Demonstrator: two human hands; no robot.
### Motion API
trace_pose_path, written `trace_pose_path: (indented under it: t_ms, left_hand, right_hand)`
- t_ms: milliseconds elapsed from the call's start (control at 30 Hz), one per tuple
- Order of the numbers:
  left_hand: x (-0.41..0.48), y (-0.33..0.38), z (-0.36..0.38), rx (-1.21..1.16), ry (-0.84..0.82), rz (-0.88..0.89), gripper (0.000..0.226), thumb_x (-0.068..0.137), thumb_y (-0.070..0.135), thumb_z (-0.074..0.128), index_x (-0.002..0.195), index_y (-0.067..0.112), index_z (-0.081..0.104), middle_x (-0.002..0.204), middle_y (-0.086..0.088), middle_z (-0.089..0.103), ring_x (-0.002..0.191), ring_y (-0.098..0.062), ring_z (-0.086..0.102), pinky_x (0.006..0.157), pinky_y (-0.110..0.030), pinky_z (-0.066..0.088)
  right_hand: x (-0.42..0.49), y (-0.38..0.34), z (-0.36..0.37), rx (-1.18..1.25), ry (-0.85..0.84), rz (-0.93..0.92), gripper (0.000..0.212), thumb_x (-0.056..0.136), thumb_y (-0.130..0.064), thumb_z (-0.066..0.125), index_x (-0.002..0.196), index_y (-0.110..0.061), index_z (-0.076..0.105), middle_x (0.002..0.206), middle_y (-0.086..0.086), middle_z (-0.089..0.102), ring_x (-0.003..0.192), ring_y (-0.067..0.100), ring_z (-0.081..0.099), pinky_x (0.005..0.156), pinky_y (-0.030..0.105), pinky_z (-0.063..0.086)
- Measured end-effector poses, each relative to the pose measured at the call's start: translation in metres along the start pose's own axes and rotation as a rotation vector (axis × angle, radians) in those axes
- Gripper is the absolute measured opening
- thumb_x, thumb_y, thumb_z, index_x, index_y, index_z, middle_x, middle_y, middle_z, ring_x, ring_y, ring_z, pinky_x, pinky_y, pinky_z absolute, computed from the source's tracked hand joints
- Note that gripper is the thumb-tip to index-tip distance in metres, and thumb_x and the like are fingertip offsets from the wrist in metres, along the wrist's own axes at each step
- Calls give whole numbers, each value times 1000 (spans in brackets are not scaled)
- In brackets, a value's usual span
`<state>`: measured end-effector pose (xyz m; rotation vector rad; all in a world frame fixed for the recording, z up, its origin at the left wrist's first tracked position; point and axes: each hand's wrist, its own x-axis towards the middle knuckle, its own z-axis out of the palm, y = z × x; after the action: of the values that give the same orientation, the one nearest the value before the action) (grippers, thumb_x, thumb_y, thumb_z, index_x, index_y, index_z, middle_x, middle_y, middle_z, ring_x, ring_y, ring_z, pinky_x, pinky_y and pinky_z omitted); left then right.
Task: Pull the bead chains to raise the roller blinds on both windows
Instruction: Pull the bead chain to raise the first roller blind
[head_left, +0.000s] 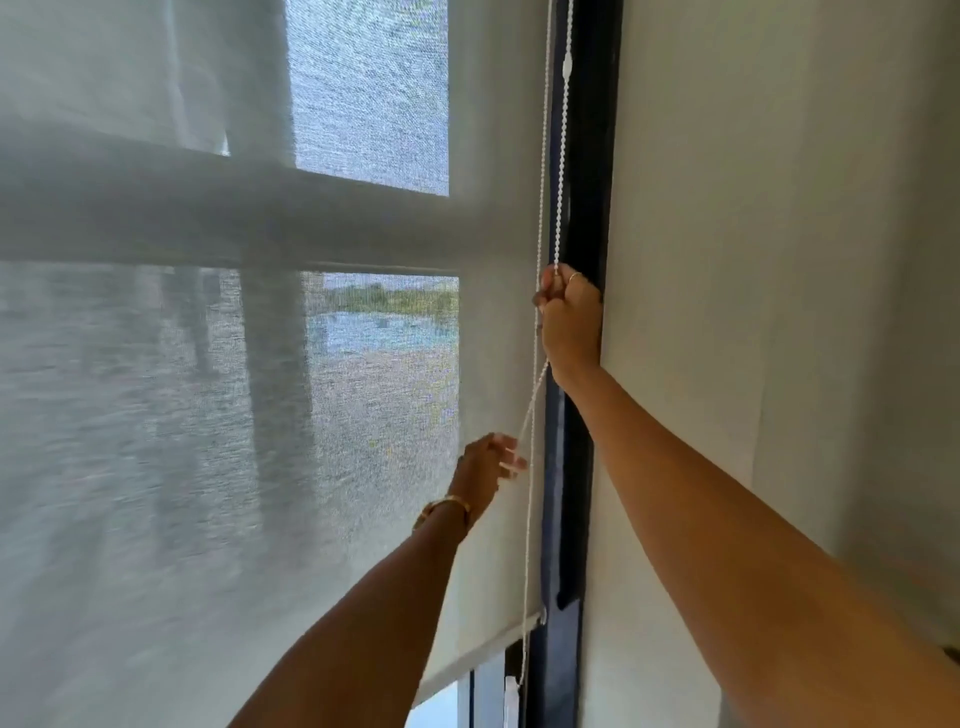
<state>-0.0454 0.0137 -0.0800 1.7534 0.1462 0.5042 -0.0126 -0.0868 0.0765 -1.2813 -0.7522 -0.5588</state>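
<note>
A translucent white roller blind (260, 415) covers the window on the left; its bottom bar (483, 652) hangs a little above the lower edge of the view. A white bead chain (558, 156) runs down the blind's right edge beside the dark window frame (587, 182). My right hand (569, 325) is raised and closed around the chain. Lower and to the left, my left hand (488, 467), with a gold bracelet on the wrist, pinches a strand of the same chain that slants down from the right hand.
A second white blind (779, 260) hangs fully down on the right, close to my right arm. Through the left blind a window frame and an outdoor scene show. A strip of bare glass (441, 706) shows below the bottom bar.
</note>
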Motion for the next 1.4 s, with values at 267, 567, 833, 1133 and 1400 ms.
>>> trace_pose_path:
  t_ms: [267, 567, 833, 1133, 1400]
  left_hand:
    - [39, 160, -17, -64, 169, 422, 41, 98, 42, 32, 84, 15, 60, 76, -8, 64, 66, -21, 59, 59, -28, 45]
    - [55, 260, 7, -216, 202, 513, 36, 97, 36, 38, 97, 7, 58, 70, -4, 54, 58, -16, 48, 50, -24, 45]
    - [63, 207, 23, -116, 324, 571, 38, 86, 7, 32, 56, 22, 49, 57, 1, 46, 57, -16, 42, 57, -27, 33]
    - [37, 147, 36, -140, 282, 546, 30, 80, 9, 32, 56, 24, 44, 57, 3, 41, 56, -13, 37, 49, -23, 28]
    - [16, 101, 59, -165, 249, 500, 37, 84, -2, 35, 58, 23, 43, 57, 3, 43, 52, -5, 37, 53, -19, 34]
  right_hand:
    - [-42, 37, 18, 43, -12, 38, 41, 83, 10, 38, 61, -24, 46, 61, -4, 47, 58, 12, 44, 53, 27, 38]
    - [-99, 90, 4, -69, 26, 143, 15, 84, 8, 43, 75, 16, 52, 78, 34, 58, 66, 36, 50, 60, 38, 44]
    - [-142, 109, -16, -74, -110, 286, 30, 95, -6, 41, 68, -10, 52, 62, 5, 51, 57, 7, 47, 59, 21, 41]
    - [-114, 112, -46, 126, -204, 468, 51, 92, -50, 33, 110, -10, 60, 105, 13, 67, 96, 28, 66, 79, 29, 55]
    - [27, -4, -48, 394, -95, 254, 43, 100, -32, 28, 114, -3, 57, 101, 8, 66, 97, 21, 64, 92, 34, 52]
